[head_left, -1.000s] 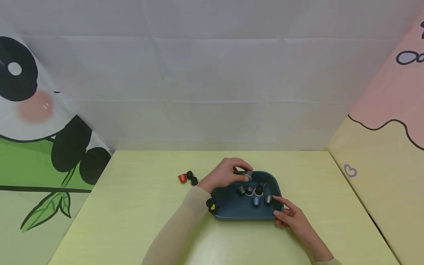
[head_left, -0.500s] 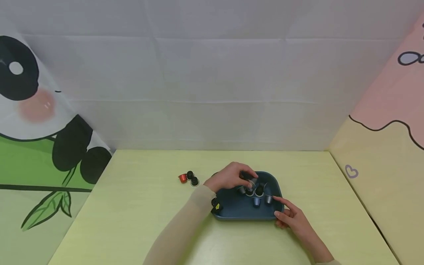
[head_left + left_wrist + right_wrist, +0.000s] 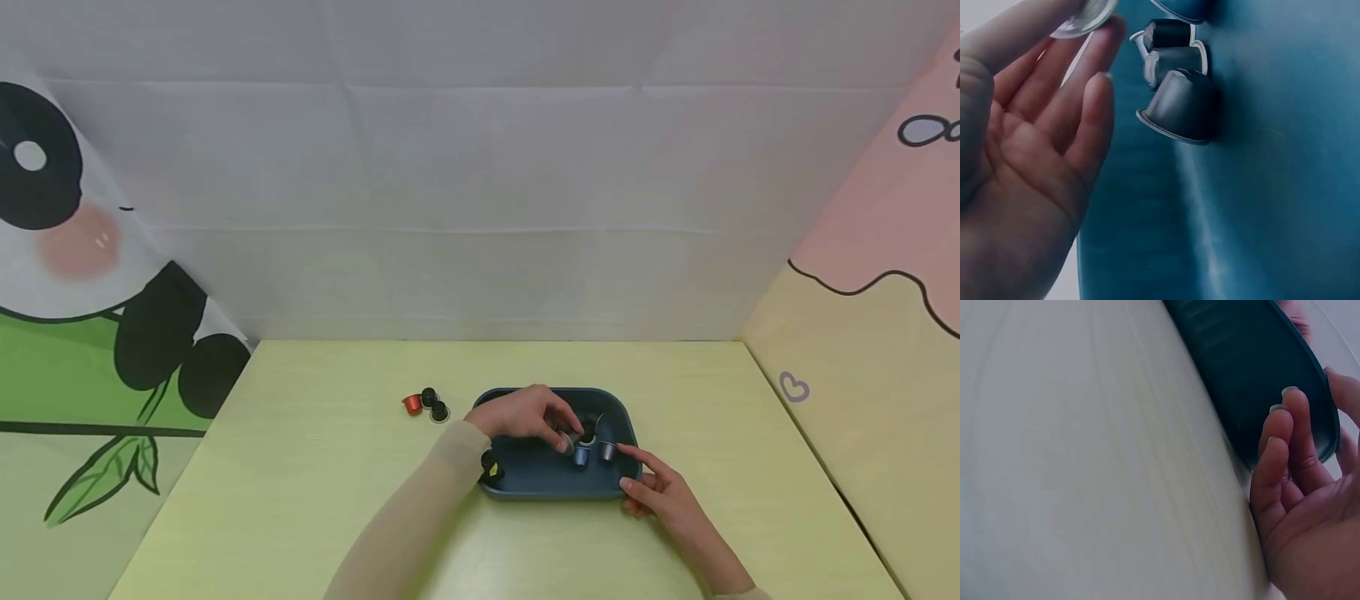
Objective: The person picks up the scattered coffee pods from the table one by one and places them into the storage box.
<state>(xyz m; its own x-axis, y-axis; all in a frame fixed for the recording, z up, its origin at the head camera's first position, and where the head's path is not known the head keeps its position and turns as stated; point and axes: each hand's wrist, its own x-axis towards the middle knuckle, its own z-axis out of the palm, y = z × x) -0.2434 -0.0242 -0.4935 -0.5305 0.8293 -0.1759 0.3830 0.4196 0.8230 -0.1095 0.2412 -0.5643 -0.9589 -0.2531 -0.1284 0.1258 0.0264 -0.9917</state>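
Above the middle of the blue tray (image 3: 540, 475), the left hand (image 3: 527, 415) pinches one coffee pod (image 3: 569, 442) between thumb and fingertip, the other fingers loose. I judge the pod light, thin-walled and smooth: liable to slip, easily dented if squeezed. The sound hold is lightly around its sides, near the rim, without pressing the flat face.

The right hand (image 3: 662, 492) holds the tray's right edge, thumb at the rim, index finger reaching over it to a silver pod (image 3: 608, 451); contact with that pod is not confirmed. Further in lie a blue pod (image 3: 581, 457) and a dark pod (image 3: 587, 431). Outside the tray, to its left on the table (image 3: 300, 500), a red pod (image 3: 412, 404) lies beside two black pods (image 3: 439, 411).

The left wrist view alone shows the held pod's pale, shiny flat face clearly, and pods crowded together on their sides, which the hand partly hides from the head view. The right wrist view shows three curled fingers (image 3: 1270, 462) by the tray's outer wall, but no pods. Only the head view records those on the table.
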